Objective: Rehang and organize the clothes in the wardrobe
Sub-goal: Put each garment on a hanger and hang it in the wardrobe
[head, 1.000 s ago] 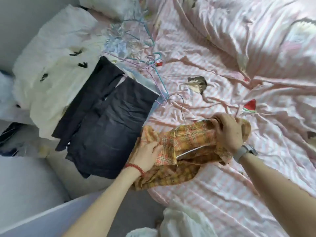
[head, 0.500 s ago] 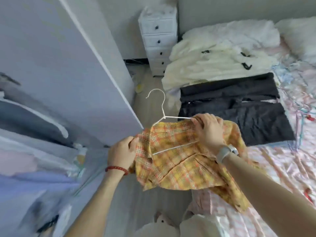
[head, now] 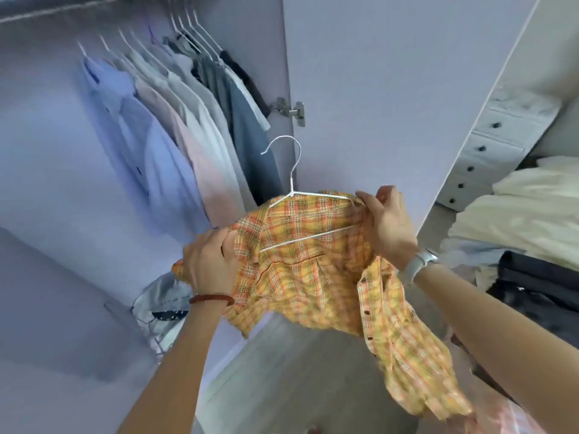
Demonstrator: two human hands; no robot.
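Fingers of left hand curled round left shoulder of yellow plaid shirt; right hand gripping right shoulder with end of white hanger. Open wardrobe ahead, pale shirts on rail; door open beside, drawer chest and bed at right. Shirt held mid-air before wardrobe; hanger bar crosswise, hook up toward rail, tail trailing lower right.
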